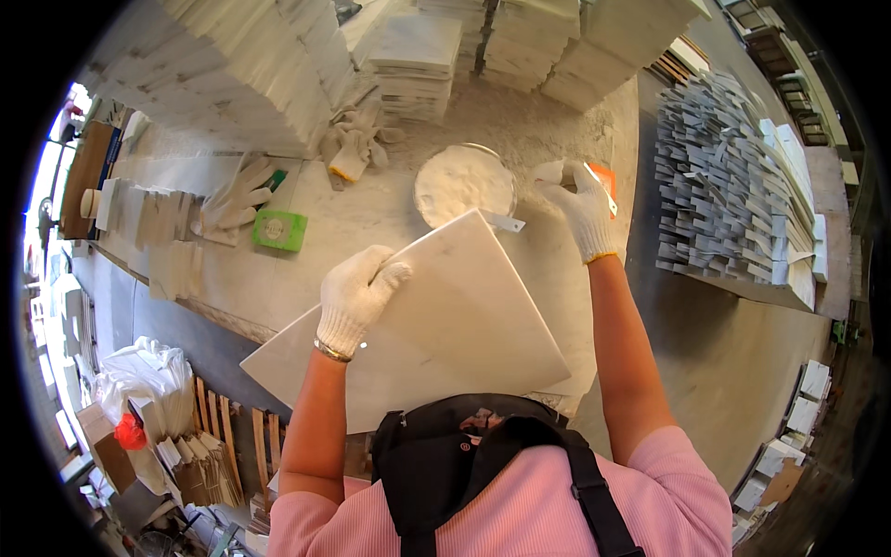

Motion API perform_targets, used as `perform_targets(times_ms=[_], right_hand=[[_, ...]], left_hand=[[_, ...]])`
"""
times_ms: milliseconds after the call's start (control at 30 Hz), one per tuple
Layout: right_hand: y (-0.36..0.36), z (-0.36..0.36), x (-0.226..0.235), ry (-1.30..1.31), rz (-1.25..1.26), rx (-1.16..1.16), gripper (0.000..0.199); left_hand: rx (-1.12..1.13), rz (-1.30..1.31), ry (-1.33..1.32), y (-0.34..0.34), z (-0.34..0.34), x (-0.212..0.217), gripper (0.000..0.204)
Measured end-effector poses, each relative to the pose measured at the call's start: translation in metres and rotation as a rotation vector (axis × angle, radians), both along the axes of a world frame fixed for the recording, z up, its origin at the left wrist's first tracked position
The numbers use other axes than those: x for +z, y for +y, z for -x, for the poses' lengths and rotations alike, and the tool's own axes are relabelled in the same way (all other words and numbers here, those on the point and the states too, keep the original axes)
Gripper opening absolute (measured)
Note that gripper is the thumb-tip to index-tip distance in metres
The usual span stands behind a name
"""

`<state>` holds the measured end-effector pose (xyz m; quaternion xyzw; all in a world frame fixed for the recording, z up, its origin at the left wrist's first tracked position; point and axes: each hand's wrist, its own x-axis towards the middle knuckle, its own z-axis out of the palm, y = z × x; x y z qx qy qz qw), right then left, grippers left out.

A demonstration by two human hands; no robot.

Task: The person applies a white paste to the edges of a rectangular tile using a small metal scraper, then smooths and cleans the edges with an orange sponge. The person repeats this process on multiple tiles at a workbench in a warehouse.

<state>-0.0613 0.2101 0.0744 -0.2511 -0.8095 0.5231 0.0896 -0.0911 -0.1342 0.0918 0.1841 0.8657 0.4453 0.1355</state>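
Observation:
My left hand point(357, 290), in a white knit glove, grips the upper left edge of a square white stone tile point(455, 316). The tile lies tilted against my front, one corner pointing toward a round bowl of pale powder point(461, 181). A thin metal strip with a hole point(505, 223) lies by the bowl's near rim, partly behind the tile corner. To the right of the bowl, my gloved right hand point(577, 206) has its fingers curled at a flat orange piece with a white edge point(605, 184); the fingers partly hide their hold on it.
Tall stacks of stone tiles point(241, 79) line the table's far side. Spare gloves point(353, 148) and a green block point(279, 230) lie at the left. Beyond the right table edge stands a pile of narrow stone strips point(715, 181). Wooden pallets point(218, 427) stand lower left.

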Motion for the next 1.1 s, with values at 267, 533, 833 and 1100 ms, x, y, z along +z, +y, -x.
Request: perform_targets(times_ms=[267,533,833,1100], right_hand=[[0.018,0.015,-0.051,-0.196,-0.457,0.019,0.044],[-0.009,-0.035,0.021,0.142,-0.026,-0.088,0.038],[-0.105,-0.059,0.092,-0.047,0.364,0.874,0.040],[-0.107,0.004,0.109,0.021,0.475,0.636,0.046]], left_hand=[[0.009,-0.020,-0.026,0.001,0.001,0.001,0.023],[0.004,0.014,0.001,-0.001,0.000,-0.001,0.025],[-0.016,0.007,0.000,-0.001,0.002,-0.001,0.026],[-0.008,0.066,0.047,-0.001,0.004,-0.008,0.031]])
